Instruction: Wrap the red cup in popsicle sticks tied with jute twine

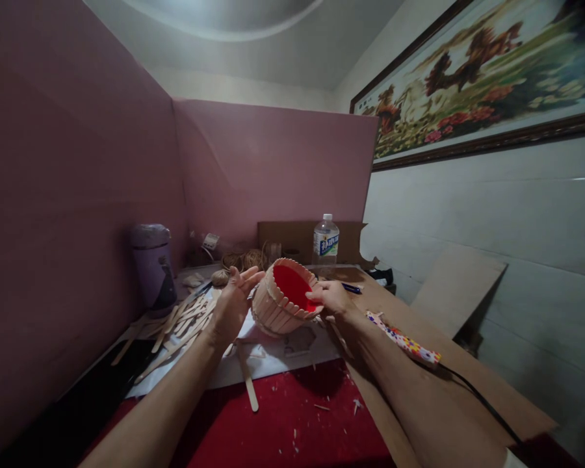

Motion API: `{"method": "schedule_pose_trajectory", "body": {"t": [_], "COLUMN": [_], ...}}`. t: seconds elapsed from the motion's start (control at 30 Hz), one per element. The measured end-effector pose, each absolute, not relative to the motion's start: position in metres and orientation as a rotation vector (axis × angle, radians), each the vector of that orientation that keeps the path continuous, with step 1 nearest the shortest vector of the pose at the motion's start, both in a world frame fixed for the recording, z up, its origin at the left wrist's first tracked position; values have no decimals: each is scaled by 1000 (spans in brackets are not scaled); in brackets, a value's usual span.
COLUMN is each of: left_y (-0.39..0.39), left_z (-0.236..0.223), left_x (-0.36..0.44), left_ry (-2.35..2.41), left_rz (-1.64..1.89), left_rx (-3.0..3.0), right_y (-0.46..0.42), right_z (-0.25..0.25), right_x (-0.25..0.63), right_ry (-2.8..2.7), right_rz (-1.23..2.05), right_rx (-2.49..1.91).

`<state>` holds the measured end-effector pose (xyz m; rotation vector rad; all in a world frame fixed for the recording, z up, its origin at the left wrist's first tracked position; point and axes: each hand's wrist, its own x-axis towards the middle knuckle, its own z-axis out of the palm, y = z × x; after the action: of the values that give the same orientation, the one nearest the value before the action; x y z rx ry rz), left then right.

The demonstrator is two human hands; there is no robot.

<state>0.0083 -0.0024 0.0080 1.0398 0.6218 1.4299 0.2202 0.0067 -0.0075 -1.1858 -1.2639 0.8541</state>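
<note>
A small round basket (280, 312) made of upright wooden craft sticks, with a red inside, is tilted in the air above the work surface. My right hand (335, 298) grips its right rim, with fingertips over the edge on the red lining. At the basket's left side is my left hand (236, 302), its fingers stretched out. Whether its palm touches the sticks I cannot tell. One loose craft stick (248, 380) lies below the basket, partly over the red cloth (292, 416). A pile of craft sticks (188, 322) spreads out left of my left hand.
A purple flask (153, 270) stands at the left. Behind the basket are a plastic bottle (326, 240) and twine (246, 260). A flower-patterned glue gun or similar corded tool (404, 343) and a dark blue pen (351, 288) lie on cardboard at right. Pink panels (273, 162) enclose the back and left.
</note>
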Motion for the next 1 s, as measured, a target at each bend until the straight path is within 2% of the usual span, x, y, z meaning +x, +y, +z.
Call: {"method": "schedule_pose_trajectory", "body": {"t": [0.17, 0.37, 0.47, 0.8, 1.0], "left_y": [-1, -6, -7, -5, -9], "left_z": [7, 3, 4, 6, 11], "left_x": [8, 7, 8, 7, 2], "left_ry": [710, 848, 820, 743, 566], "left_rz": [1451, 1224, 1217, 1266, 1257], "left_rx": [1007, 1028, 950, 906, 857], "right_y": [-1, -15, -20, -24, -26], "right_z": [-2, 3, 3, 3, -1], "right_x": [212, 202, 198, 199, 189], "right_ry": [-1247, -1288, -1337, -1371, -1373], "right_rz": [632, 369, 308, 290, 430], "right_rx": [-1188, -1177, -1165, -1155, -1068]}}
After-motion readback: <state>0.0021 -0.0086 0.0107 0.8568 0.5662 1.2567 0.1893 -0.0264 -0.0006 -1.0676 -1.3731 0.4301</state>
